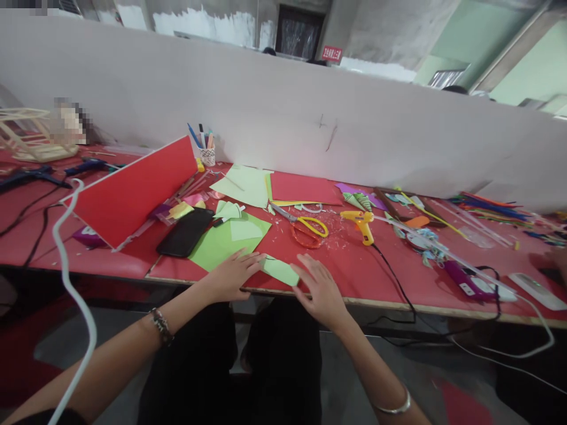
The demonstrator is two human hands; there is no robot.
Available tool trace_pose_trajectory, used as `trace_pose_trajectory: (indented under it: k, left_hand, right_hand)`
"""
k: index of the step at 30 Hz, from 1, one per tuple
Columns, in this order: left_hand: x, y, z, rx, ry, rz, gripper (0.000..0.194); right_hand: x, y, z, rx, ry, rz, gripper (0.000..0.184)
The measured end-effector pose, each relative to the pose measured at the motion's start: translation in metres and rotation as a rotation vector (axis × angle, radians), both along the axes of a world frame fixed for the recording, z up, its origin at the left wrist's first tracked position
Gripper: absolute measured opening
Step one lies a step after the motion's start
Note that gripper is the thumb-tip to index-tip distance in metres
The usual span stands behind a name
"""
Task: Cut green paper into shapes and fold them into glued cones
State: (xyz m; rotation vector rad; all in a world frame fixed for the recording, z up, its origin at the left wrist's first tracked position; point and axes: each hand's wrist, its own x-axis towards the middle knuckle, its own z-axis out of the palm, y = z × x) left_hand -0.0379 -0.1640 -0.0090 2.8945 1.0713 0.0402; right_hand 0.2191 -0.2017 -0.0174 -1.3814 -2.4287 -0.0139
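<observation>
A small light green piece of paper lies near the front edge of the red table, between my hands. The fingertips of my left hand press on its left end, with the thumb lower down. At its right end, my right hand has its fingers bent around the corner. Left of the paper is a bright green sheet with a paler piece on it. Scissors with yellow and red handles lie beyond my hands. To the right stands a yellow glue gun.
A black phone-like slab and a tilted red board are on the left. Behind lie a red sheet and a pale green sheet. A pen cup stands by the partition. A purple power strip and cables are on the right.
</observation>
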Motion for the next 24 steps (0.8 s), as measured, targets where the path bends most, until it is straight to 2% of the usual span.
trace_pose_trajectory:
  k: [3,7,10,13,18,21,24]
  left_hand:
    - [0.004,-0.003,0.001,0.057,-0.01,0.012,0.061]
    - [0.023,-0.016,-0.003,0.162,-0.084,0.031,0.052]
    - [0.038,-0.026,-0.009,0.152,-0.136,0.069,0.037]
    - [0.044,-0.031,-0.015,0.175,-0.214,0.093,0.027]
    - [0.042,-0.028,-0.024,0.207,-0.361,0.095,0.011]
    - [0.042,-0.025,-0.029,0.178,-0.458,0.152,0.01]
    - [0.042,-0.021,-0.03,0.107,-0.528,0.187,0.014]
  right_hand:
    - [-0.007,0.0,-0.008,-0.051,-0.066,0.158,0.05]
    - [-0.019,-0.005,-0.017,-0.043,-0.126,0.117,0.045]
    - [-0.027,-0.009,-0.014,-0.057,-0.12,0.106,0.034]
    - [-0.029,-0.006,-0.01,-0.097,0.034,0.124,0.031]
    - [-0.022,0.012,-0.005,-0.252,0.271,0.204,0.022]
    - [-0.022,0.024,0.0,-0.342,0.399,0.235,0.013]
    - [-0.024,0.029,0.004,-0.391,0.483,0.225,0.012]
